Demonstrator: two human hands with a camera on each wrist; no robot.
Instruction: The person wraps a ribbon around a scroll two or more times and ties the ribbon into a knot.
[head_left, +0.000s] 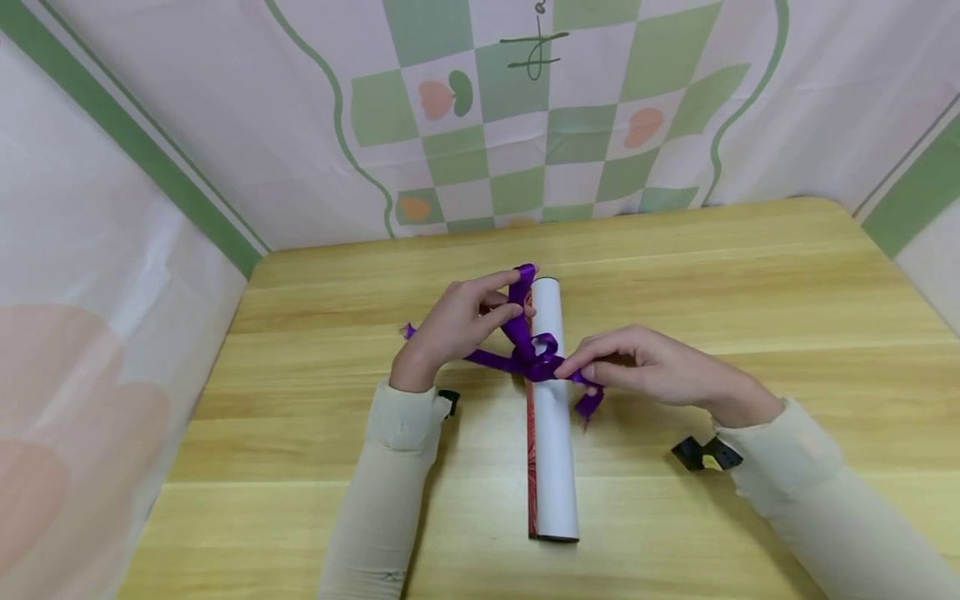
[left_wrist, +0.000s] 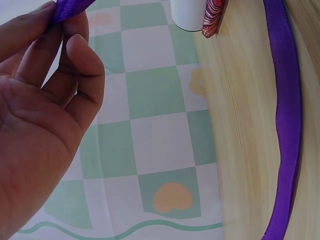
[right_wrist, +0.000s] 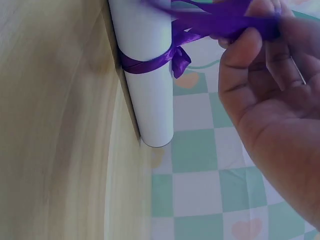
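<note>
We are pinching a loop of the purple ribbon [head_left: 525, 333] with our left hand [head_left: 453, 329], thumb and fingers closing on it just left of the roll's far end; the left wrist view shows the fingertips [left_wrist: 75, 30] squeezing the ribbon's edge. A loose tail is trailing from under this hand toward the table's left edge. The white paper roll [head_left: 553, 450] is lying at the middle of the wooden table [head_left: 750, 275], running from the near edge toward the far edge, with a red patterned strip along its left side. The ribbon is circling the roll above its midpoint, and a knot is sitting on top there. Our right hand [head_left: 652, 367] is pinching the other ribbon strand just right of the knot, its short end hanging down beside the roll.
</note>
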